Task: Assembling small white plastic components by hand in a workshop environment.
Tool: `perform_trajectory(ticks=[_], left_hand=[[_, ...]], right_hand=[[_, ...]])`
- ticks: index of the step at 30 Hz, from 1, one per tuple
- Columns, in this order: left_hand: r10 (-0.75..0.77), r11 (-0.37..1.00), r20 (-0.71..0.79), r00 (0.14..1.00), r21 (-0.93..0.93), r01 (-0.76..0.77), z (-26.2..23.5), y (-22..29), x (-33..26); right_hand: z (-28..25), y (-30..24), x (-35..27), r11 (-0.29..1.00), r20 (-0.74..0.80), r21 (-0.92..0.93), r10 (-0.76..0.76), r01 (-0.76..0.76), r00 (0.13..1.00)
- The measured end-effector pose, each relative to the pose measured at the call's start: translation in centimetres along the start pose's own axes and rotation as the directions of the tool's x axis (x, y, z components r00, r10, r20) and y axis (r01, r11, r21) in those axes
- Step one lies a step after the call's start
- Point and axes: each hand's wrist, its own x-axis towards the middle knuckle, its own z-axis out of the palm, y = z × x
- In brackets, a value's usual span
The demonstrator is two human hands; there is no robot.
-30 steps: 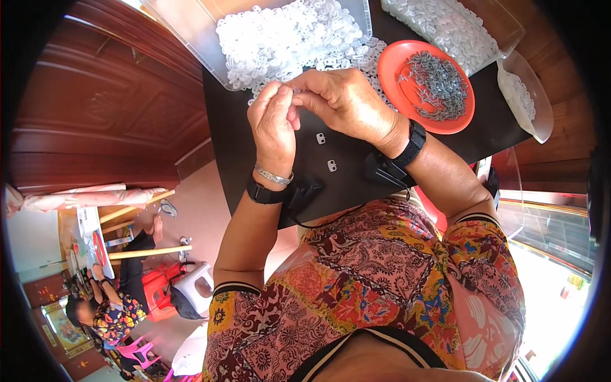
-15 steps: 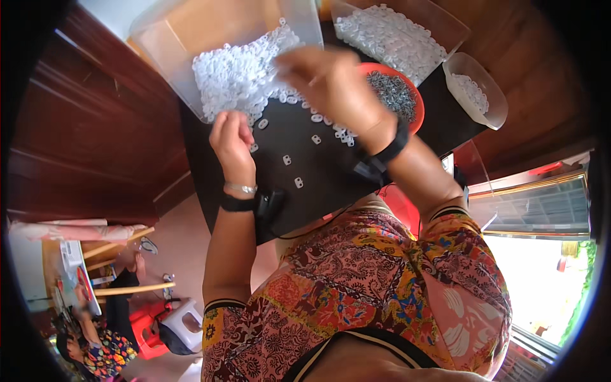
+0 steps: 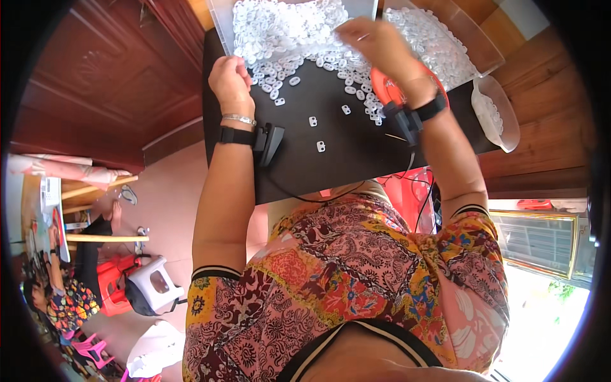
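Observation:
My left hand (image 3: 230,81) is closed, its fingers curled at the near left corner of a clear bin (image 3: 220,25); whatever it holds is hidden. My right hand (image 3: 387,52) reaches over the small white plastic pieces (image 3: 286,28), its fingers pointing left. Motion smears those fingers, so their grip is unclear. Under the right wrist sits a red bowl (image 3: 439,81), largely covered by hand and arm. Loose oval two-holed white pieces (image 3: 294,81) spill from the bin onto the black tabletop (image 3: 280,172). A few small squarish white pieces (image 3: 321,146) lie apart nearer me.
At the back right stands a second clear bin (image 3: 487,48) of white pieces. Beside it is a small translucent scoop-shaped tub (image 3: 506,124). A black cable (image 3: 299,198) runs from my left wrist device along the table edge. Another person (image 3: 73,299) sits at lower left near stools.
The view has shifted, so the table sits higher in the picture. My right hand stays over the bins, and its wrist now covers more of the red bowl. My left hand remains closed.

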Motion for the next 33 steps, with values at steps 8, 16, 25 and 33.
perform_trajectory(ticks=[8,16,25,33], left_hand=[[0.009,1.000,0.032,0.999,0.019,-0.009,0.6,-0.5,-0.1],[-0.025,1.000,0.056,0.998,-0.002,0.025,0.6,0.0,-0.2],[-0.193,0.950,0.544,0.816,0.313,0.016,2.3,0.3,-3.2],[-0.264,0.948,0.627,0.732,0.310,0.077,2.7,0.3,-4.2]], right_hand=[[9.7,-5.0,-2.1,0.983,0.289,-0.005,-0.173,0.183,0.942],[10.0,-4.6,-1.4,0.990,0.385,-0.038,-0.109,0.134,0.916],[5.7,-2.4,-0.8,0.814,0.261,0.468,0.246,-0.346,0.933],[4.8,-3.1,-2.5,0.816,0.146,0.515,0.219,-0.263,0.965]])
